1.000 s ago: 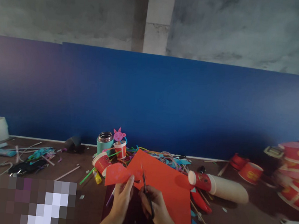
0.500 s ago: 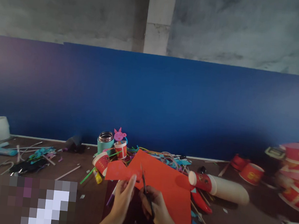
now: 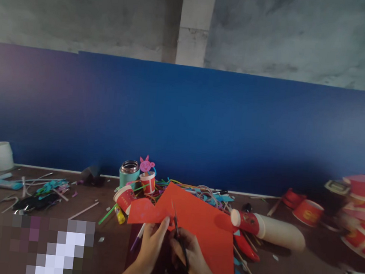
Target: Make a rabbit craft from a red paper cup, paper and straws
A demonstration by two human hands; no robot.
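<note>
Left hand (image 3: 152, 241): had edged nearer the scissors (image 3: 176, 226); thumb and fingers pinched the small red piece (image 3: 144, 213).
Right hand (image 3: 191, 250): fingers curled closed around the scissors' handles.
Small red piece: was just left of the scissors.
Large red sheet (image 3: 202, 214): lay behind and right of the scissors.
Teal jar (image 3: 128, 179): stood on the tabletop (image 3: 108, 255), left beyond the scissors.

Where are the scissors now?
At the lower middle of the head view, the scissors are in the right hand, at the right end of the red paper piece the left hand holds.
</note>
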